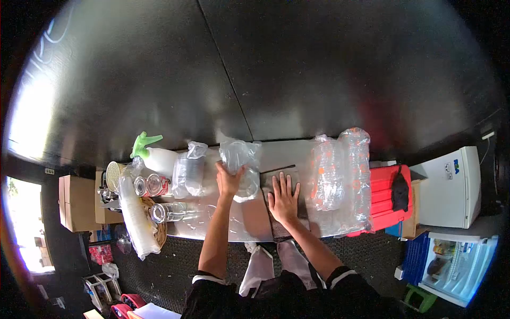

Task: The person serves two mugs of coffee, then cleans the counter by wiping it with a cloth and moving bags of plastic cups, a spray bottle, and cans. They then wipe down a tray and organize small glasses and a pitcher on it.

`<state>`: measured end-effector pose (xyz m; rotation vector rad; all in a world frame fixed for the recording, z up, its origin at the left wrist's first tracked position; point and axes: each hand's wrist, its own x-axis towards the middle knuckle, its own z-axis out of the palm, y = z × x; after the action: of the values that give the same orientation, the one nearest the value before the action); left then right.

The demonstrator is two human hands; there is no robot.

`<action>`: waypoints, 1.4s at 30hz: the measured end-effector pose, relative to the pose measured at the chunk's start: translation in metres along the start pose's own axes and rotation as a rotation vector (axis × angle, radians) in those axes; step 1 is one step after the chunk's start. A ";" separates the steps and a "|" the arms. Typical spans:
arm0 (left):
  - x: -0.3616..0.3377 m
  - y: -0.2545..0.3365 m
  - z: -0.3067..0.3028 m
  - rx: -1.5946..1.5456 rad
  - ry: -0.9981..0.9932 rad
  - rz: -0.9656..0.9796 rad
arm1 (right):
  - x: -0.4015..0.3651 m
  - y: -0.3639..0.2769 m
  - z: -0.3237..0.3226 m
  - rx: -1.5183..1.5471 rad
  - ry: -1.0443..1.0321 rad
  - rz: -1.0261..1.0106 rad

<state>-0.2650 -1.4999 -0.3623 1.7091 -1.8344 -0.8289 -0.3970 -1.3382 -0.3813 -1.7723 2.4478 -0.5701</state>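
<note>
My left hand grips a clear plastic bag of stacked clear cups or lids standing on the metal counter. My right hand lies flat, fingers spread, on a dark board on the counter, holding nothing. A thin dark stick lies just beyond its fingertips. A second bag of clear containers stands to the left of the held bag.
A large plastic pack of orange-capped bottles lies at the right, beside a red cooler. On the left are a green-topped spray bottle, cans, jars and a sleeve of cups. A white fridge stands far right.
</note>
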 end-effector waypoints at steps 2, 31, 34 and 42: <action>0.000 -0.009 0.007 -0.086 -0.002 0.040 | 0.000 0.000 0.000 0.000 -0.008 0.006; -0.068 -0.029 -0.216 -0.644 0.036 0.033 | 0.092 -0.036 0.046 -0.178 -0.015 -0.130; -0.070 -0.042 -0.219 -0.638 -0.007 0.078 | 0.074 -0.113 0.049 -0.064 -0.247 -0.461; -0.070 -0.045 -0.225 -0.655 -0.087 0.092 | 0.036 -0.053 0.030 -0.114 -0.088 -0.337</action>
<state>-0.0668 -1.4535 -0.2357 1.1758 -1.4455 -1.3011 -0.3532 -1.3937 -0.3862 -2.2249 2.1774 -0.3677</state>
